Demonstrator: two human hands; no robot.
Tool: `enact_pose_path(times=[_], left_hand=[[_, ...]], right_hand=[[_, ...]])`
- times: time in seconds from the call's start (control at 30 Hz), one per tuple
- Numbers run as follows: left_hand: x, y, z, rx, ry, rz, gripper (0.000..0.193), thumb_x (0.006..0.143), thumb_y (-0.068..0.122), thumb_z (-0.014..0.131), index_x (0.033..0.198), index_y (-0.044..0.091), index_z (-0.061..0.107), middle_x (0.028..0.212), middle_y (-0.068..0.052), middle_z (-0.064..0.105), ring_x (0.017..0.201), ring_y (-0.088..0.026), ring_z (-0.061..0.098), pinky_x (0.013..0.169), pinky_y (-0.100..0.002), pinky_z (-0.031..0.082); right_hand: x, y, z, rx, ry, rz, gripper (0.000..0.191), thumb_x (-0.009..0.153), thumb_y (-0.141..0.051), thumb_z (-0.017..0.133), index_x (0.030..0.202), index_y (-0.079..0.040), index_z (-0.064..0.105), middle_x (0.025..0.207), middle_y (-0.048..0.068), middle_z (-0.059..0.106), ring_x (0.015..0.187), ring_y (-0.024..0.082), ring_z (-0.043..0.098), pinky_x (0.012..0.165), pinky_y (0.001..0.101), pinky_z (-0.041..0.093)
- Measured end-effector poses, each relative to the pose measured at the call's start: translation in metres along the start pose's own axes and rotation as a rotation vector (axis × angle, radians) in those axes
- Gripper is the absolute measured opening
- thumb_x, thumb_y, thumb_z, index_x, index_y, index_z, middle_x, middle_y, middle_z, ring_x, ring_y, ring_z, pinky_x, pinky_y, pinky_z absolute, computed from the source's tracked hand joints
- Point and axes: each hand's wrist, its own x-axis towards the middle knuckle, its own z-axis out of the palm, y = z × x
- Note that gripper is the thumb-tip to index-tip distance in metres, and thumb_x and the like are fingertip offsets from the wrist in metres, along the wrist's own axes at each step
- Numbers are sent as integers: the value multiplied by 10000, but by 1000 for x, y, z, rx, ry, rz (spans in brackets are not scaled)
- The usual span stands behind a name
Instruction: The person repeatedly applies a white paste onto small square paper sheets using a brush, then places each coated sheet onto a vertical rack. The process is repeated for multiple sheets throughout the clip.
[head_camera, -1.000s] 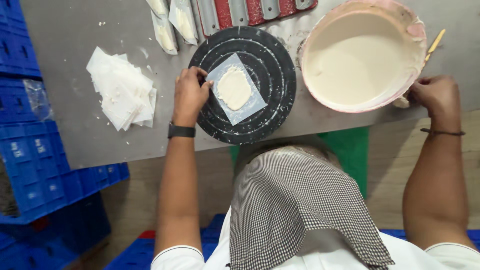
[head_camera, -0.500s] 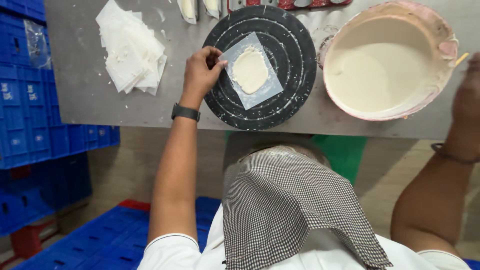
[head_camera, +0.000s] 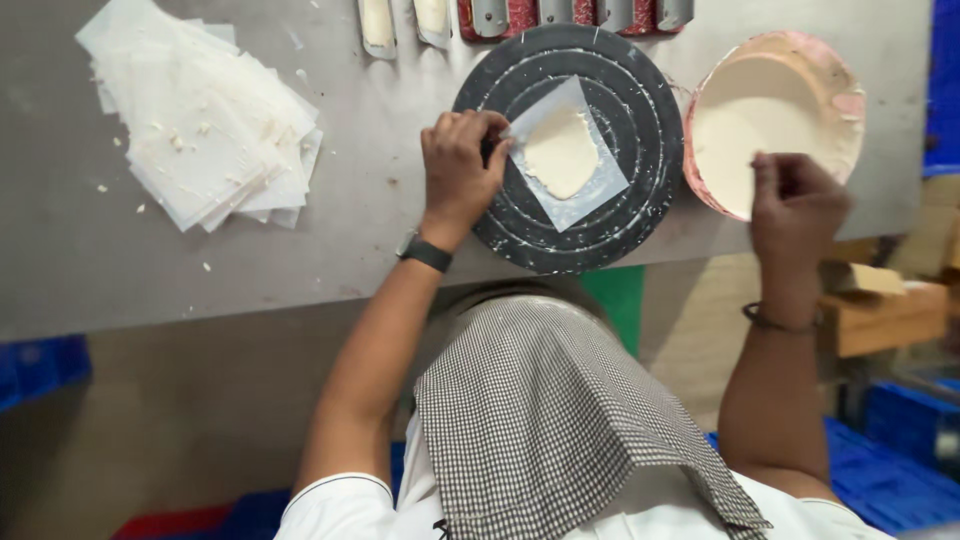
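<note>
A black round turntable (head_camera: 640, 100) with white rings stands on the grey metal table (head_camera: 200, 270). On it lies a square translucent sheet (head_camera: 590, 190) with a flat patch of pale dough (head_camera: 560, 152) in its middle. My left hand (head_camera: 458, 170), with a dark wristband, pinches the sheet's left corner. To the right stands a pink bowl (head_camera: 845, 100) full of cream-coloured batter. My right hand (head_camera: 795, 205) hovers at the bowl's near edge with its fingers curled; whether it holds anything is hidden.
A loose stack of translucent sheets (head_camera: 200, 120) lies at the table's left. Small metal scrapers (head_camera: 378, 22) and a red tray with metal pieces (head_camera: 575, 12) line the far edge. Blue crates (head_camera: 900, 430) and a wooden box (head_camera: 880, 310) stand on the floor at right.
My right hand has come in from the bowl's far right side to its near edge. My left hand stays on the sheet's corner. The view has shifted.
</note>
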Motion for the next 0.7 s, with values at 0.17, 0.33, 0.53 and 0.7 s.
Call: enact_pose_path(times=[0.17, 0.33, 0.53, 0.7], left_hand=[[-2, 2, -2, -40, 28, 35, 176, 872, 165, 781, 1015, 165, 681, 966, 18, 676, 996, -217, 597, 886, -412, 389], [-1, 4, -5, -69, 22, 31, 154, 872, 163, 768, 999, 166, 681, 960, 27, 679, 1003, -215, 600, 892, -406, 390], [6, 10, -6, -96, 11, -33, 115, 894, 176, 737, 990, 154, 677, 986, -7, 698, 982, -243, 621, 862, -422, 408], [12, 9, 0, -456, -77, -210, 180, 1101, 251, 540, 1170, 86, 562, 1172, -46, 730, 1023, -278, 713, 865, -425, 568]], right_hand=[[-11, -77, 15, -70, -52, -94, 223, 1094, -137, 792, 949, 29, 754, 843, 75, 719, 688, 85, 617, 651, 245, 483], [-10, -118, 22, -57, -103, -27, 151, 1053, -127, 781, 1013, 18, 765, 798, 89, 708, 627, 109, 582, 588, 261, 444], [14, -125, 40, -18, -216, -109, 143, 1009, -127, 781, 976, 9, 756, 769, 86, 696, 624, 99, 612, 586, 264, 472], [32, -103, 47, 82, -339, -137, 126, 1002, -114, 789, 1002, 6, 752, 776, 78, 689, 630, 107, 609, 594, 264, 475]])
